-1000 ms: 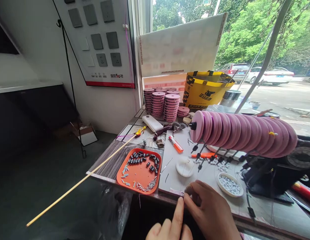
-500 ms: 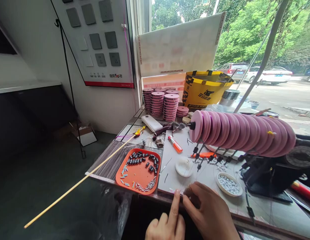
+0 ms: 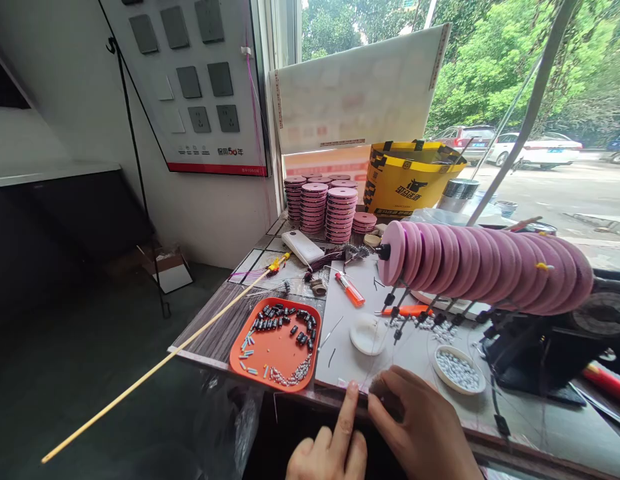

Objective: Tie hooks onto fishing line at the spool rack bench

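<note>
My left hand point(image 3: 333, 443) is at the bottom centre, its index finger stretched out to the table's front edge and the other fingers curled. Beside it, my right hand point(image 3: 423, 423) has thumb and fingers pinched at the edge; what they hold is too small to make out. Ahead of them lies a round white dish point(image 3: 369, 335). To the left, an orange tray point(image 3: 277, 353) holds black, pale blue and silvery small parts. On the right, a dish of white beads point(image 3: 459, 369) stands below a row of pink discs point(image 3: 470, 267) with dark clips hanging on lines.
A long thin stick point(image 3: 160, 363) juts past the table's left edge. Stacked pink spools point(image 3: 340, 217), a white phone-like box point(image 3: 303, 247) and a yellow bag point(image 3: 410, 180) stand behind. An orange-capped tube point(image 3: 351, 291) and an orange-handled tool point(image 3: 407, 311) lie mid-table.
My left hand has shifted very slightly left. My right hand stays almost in place, its fingers still pinched.
</note>
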A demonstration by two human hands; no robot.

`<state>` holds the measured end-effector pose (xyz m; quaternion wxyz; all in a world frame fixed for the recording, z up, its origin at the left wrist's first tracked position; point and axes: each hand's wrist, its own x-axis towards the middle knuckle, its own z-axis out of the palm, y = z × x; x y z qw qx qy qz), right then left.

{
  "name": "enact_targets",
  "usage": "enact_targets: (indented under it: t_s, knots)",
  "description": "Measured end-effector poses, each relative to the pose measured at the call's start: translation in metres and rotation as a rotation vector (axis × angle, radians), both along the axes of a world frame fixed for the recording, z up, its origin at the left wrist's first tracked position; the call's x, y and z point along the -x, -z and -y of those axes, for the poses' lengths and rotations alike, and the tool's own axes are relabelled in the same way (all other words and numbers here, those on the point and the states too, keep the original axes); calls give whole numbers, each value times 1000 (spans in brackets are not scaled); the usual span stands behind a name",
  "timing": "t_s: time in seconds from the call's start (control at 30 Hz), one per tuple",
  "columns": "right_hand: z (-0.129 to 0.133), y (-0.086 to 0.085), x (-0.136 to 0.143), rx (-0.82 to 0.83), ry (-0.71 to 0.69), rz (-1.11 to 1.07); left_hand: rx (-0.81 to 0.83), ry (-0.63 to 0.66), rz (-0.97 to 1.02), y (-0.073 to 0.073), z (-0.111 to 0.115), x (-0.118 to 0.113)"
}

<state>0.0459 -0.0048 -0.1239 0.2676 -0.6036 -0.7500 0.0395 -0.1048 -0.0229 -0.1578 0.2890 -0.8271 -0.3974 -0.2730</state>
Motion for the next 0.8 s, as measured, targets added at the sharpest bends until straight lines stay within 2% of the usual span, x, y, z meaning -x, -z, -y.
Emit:
enact_targets:
  t_s: [0.27, 0.5, 0.63, 0.8]
  knots:
    - [1, 2, 0, 8, -4, 16, -18, 8, -30, 0, -2, 1]
    - [4, -17, -23, 48, -45, 91, -21, 33, -172, -9, -2, 6]
    - [6, -28, -48, 150, 22, 113, -28, 30, -189, -9, -3, 6]
    - [6, -44, -70, 388, 74, 140, -23, 51, -180, -6, -6, 7]
